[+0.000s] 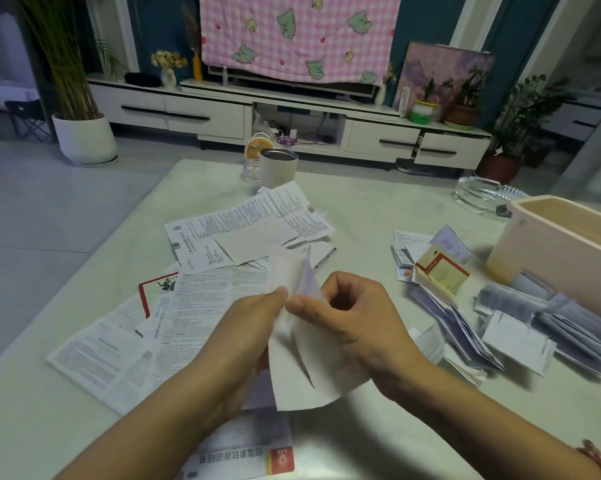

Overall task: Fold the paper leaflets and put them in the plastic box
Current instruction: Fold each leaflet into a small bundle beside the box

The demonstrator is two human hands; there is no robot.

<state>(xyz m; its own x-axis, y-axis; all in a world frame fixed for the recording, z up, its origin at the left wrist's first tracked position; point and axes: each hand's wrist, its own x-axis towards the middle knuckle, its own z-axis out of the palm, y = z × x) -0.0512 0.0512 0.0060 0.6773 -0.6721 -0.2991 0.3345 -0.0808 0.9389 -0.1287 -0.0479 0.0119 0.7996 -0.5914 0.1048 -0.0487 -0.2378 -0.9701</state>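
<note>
Hands, two, bare, both working above the near middle of the desk (378, 209). Left hand (247, 323): thumb and fingers closed, pinching the left edge of a white leaflet (302, 362). Right hand (357, 317): thumb and forefinger pinching the same leaflet just beside the left hand's grip, the other fingers curling loosely; a beaded bracelet (595, 459) is sitting on that wrist.

Held leaflet: creased, partly folded, lifted clear of the desk, its upper flap standing up between the hands and its lower part hanging toward the viewer.

Unfolded leaflets (229, 233): printed sheets lying flat and overlapping, spreading across the desk centre and near left; one more with a red and yellow panel (243, 455) is lying at the near edge beneath the forearms.

Folded leaflets (472, 327): a loose heap resting on the desk to the right, beside the box.

Plastic box (565, 247): pale pink, open-topped, standing at the right edge of the desk, its inside hidden from view.

Also on the desk: a cup (278, 168) at the far side and a glass ashtray (482, 199) behind the box.
</note>
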